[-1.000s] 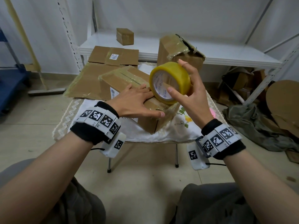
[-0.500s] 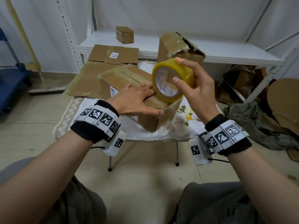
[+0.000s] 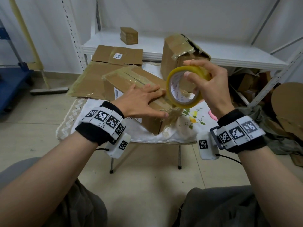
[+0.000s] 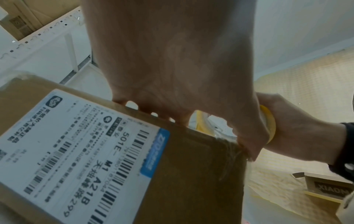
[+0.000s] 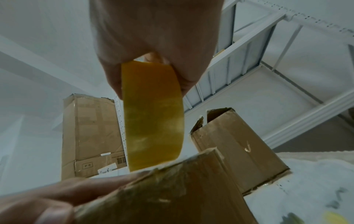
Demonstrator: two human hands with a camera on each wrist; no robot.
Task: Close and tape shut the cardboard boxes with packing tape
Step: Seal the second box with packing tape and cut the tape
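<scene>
A closed cardboard box (image 3: 118, 82) with a white shipping label (image 4: 76, 151) lies on the small cloth-covered table (image 3: 147, 136). My left hand (image 3: 142, 102) rests flat on its top, fingers spread, thumb at the near corner (image 4: 249, 145). My right hand (image 3: 211, 86) grips a yellow roll of packing tape (image 3: 178, 102), thumb through the core, just right of the box's near end. A clear strip of tape runs from the roll down onto the box's corner (image 3: 172, 115). The right wrist view shows the roll (image 5: 153, 115) above that taped corner (image 5: 172, 194).
A second, torn-topped box (image 3: 180, 51) stands behind the roll. Flattened cardboard (image 3: 114, 53) lies at the back left, and a small taped box (image 3: 128, 35) sits on the white shelf (image 3: 229, 54). Cardboard scraps (image 3: 287, 104) and cloth lie on the floor at right.
My right hand has turned and tilted the tape roll, so its open core faces me, and shifted it slightly right and up. My left hand stays flat on the box.
</scene>
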